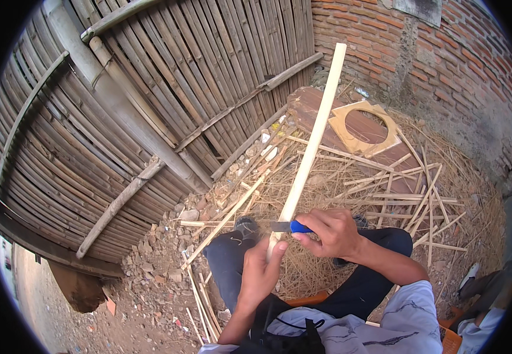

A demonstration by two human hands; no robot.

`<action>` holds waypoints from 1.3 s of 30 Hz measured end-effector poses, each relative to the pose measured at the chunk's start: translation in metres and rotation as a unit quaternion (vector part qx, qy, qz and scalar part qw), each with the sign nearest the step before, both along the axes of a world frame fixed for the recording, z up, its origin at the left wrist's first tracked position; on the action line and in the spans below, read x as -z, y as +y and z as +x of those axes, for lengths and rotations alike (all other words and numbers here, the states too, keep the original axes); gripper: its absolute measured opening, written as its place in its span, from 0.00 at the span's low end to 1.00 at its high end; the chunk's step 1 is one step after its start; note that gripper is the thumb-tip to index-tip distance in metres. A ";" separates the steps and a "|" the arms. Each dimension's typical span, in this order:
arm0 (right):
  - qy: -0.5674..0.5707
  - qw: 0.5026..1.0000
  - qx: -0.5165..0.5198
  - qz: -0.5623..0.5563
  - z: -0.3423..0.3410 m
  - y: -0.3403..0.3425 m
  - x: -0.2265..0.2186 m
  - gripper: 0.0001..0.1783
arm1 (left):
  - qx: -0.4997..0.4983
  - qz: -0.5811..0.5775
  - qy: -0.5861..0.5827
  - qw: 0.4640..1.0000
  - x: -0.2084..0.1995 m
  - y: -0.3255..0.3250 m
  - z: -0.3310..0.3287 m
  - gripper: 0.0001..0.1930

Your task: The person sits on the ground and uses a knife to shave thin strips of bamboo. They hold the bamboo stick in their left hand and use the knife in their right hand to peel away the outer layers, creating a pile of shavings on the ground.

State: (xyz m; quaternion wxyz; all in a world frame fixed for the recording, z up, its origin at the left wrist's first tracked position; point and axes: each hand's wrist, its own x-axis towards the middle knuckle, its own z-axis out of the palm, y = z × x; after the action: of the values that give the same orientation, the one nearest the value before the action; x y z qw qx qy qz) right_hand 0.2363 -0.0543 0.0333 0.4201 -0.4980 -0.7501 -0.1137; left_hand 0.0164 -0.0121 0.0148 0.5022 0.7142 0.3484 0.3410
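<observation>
A long, pale strip [315, 141] of wood rises from between a seated person's knees, leaning slightly right toward its far end. The left hand [260, 270] grips the strip's near end, fingers closed round it, with the thumb along the side facing the person. Just above, the right hand [328, 232] has its fingers clamped on the blue handle of a knife [299, 226]; the blade lies across the strip, near the left thumb. Whether its edge is biting in cannot be told.

The person wears dark trousers [371, 259] and a light grey top [409, 312]. Dry shavings [294, 278] cover the ground between the legs and beyond. Past the right knee, thin sticks [435, 203] lie crisscrossed in a loose heap; more sticks [204, 304] lie by the left leg. Farther off, a tan board [348, 140] with a large round hole rests on a brown panel [315, 115].

A slatted bamboo wall [203, 76] fills the upper left, with broken rubble [150, 245] at its foot. A brick wall [365, 38] stands at upper right. At the lower right edge, another person [484, 318] is partly in view.
</observation>
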 end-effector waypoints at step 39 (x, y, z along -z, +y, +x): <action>0.038 0.998 0.000 -0.049 0.010 0.005 0.004 0.15 | 0.041 -0.050 0.046 0.997 0.010 0.000 -0.017 0.26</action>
State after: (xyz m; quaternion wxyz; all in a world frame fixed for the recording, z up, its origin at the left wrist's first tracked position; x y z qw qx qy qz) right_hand 0.2464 -0.0489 0.0290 0.4234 -0.5216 -0.7385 -0.0581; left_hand -0.0009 -0.0125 0.0046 0.5345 0.7167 0.3581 0.2691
